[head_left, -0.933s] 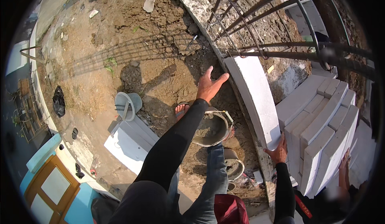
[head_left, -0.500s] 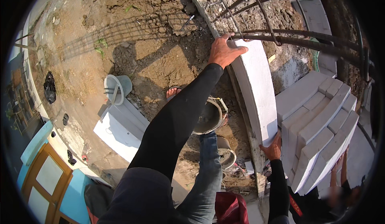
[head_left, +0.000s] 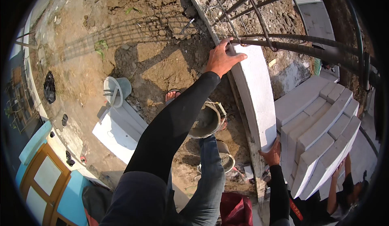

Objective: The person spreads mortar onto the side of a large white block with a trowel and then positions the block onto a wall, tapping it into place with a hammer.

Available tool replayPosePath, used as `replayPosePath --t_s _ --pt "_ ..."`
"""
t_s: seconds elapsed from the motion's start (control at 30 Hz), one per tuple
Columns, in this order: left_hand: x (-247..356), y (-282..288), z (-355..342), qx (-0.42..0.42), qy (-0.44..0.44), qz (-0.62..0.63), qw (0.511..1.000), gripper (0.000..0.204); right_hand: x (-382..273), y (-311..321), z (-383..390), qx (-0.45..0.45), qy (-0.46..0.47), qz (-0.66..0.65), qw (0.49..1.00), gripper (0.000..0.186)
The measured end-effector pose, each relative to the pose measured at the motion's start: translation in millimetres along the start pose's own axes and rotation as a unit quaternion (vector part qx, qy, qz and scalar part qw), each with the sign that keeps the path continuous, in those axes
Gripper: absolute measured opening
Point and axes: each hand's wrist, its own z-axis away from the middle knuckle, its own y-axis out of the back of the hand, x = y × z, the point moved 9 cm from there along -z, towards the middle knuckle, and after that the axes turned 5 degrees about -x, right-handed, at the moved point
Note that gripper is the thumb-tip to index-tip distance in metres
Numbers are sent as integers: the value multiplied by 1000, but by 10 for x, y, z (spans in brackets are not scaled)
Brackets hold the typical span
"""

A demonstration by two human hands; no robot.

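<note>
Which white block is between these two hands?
The long block, left hand at its far end, right hand at the near end; other blocks lie off to either side.

The left hand (head_left: 224, 59) spreads over the far end of a long white block (head_left: 257, 92); the right hand (head_left: 272, 152) is at its near end; a mortar bucket (head_left: 204, 136) stands by the person's legs. Steel bars (head_left: 283, 45) extend beyond; stacked white blocks (head_left: 320, 131) stand rightward.
</note>
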Motion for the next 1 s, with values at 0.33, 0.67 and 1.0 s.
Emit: replayPosePath --t_s 0.33,0.67,1.0 --pt "49 -20 38 -34 40 -36 998 98 -11 50 17 -70 56 -98 991 112" --pt "-71 87 -76 -53 86 -47 994 125 14 13 -89 -39 41 -155 986 69" --pt "-423 -706 1531 -234 29 -280 930 110 358 -62 -148 -22 16 -200 979 70"
